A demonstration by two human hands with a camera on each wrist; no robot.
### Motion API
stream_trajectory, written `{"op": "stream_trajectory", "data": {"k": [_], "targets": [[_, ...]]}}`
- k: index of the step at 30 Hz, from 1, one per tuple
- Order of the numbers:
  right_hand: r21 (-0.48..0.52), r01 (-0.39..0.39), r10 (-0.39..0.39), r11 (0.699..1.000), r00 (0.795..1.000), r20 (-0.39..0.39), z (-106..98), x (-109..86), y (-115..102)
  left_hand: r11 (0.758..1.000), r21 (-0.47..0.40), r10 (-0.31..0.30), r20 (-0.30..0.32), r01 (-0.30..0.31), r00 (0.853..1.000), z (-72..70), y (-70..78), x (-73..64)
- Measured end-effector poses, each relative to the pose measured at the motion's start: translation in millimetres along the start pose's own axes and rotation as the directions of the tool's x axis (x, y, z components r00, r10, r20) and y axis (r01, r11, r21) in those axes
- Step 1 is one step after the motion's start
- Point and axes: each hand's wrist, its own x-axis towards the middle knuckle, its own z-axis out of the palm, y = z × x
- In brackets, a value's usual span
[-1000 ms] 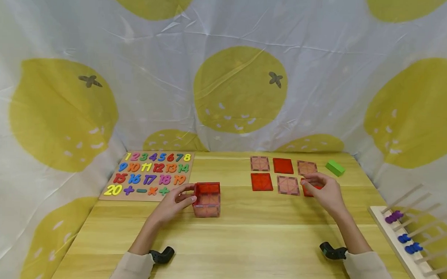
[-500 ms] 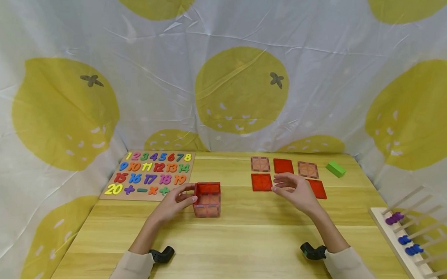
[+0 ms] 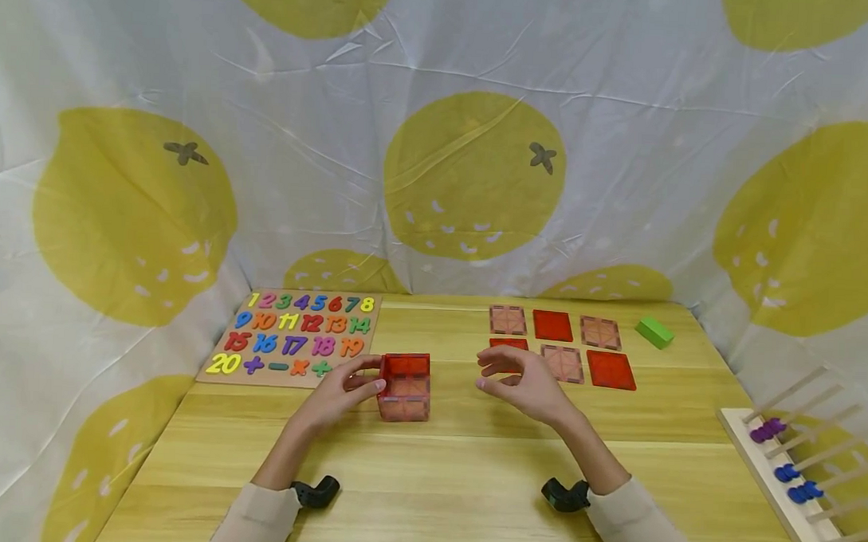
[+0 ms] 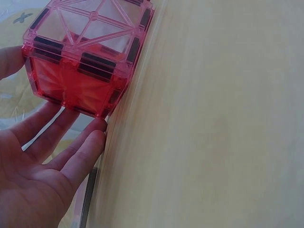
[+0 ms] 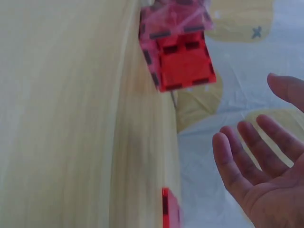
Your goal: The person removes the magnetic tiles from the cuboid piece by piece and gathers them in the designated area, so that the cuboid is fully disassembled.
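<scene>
My left hand (image 3: 344, 391) holds the left side of a small open-topped box (image 3: 404, 388) built of red and pink see-through magnetic tiles, standing on the table. In the left wrist view the thumb lies at one edge of the box (image 4: 80, 80) and the fingertips touch its red wall. My right hand (image 3: 523, 382) is to the right of the box, apart from it, fingers loosely bent with nothing between them. In the right wrist view its palm (image 5: 270, 185) is bare. Behind it, a red tile (image 3: 509, 345) is partly hidden by the fingers.
More flat tiles lie in two rows at the back right, among them a pink tile (image 3: 562, 363) and a red tile (image 3: 611, 370). A green block (image 3: 654, 332) sits beyond them. A number board (image 3: 295, 338) lies at left, a pegged wooden counting rack (image 3: 792, 491) at right.
My right hand has moved left from over the far-right red tile, past the front row of tiles, towards the box. My left hand keeps its place on the box.
</scene>
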Motion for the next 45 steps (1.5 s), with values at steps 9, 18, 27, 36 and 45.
{"op": "stream_trajectory", "data": {"k": [9, 18, 27, 36, 45], "targets": [[0.03, 0.053, -0.056, 0.998, 0.992, 0.11, 38, 11.6, -10, 1.0, -0.009, 0.007, 0.007, -0.007, 1.0, -1.6, 2.3, -1.1], [0.047, 0.081, -0.088, 0.996, 0.981, 0.176, 65, 16.2, -16, 1.0, 0.0, 0.003, -0.002, -0.003, 1.0, 0.0, 0.4, 1.2], [0.058, 0.076, -0.085, 0.995, 0.981, 0.173, 76, 19.3, -16, 1.0, -0.003, -0.011, -0.007, 0.011, 1.0, -0.1, 1.2, 2.2], [0.026, 0.067, -0.071, 0.997, 0.978, 0.197, 86, 21.8, -22, 1.0, 0.0, -0.019, -0.007, 0.019, 1.0, -0.5, 1.2, 0.6], [-0.016, 0.085, -0.08, 0.996, 0.981, 0.176, 94, 26.0, -17, 1.0, -0.014, 0.004, 0.006, -0.004, 1.0, 0.4, 2.0, 0.8]]}}
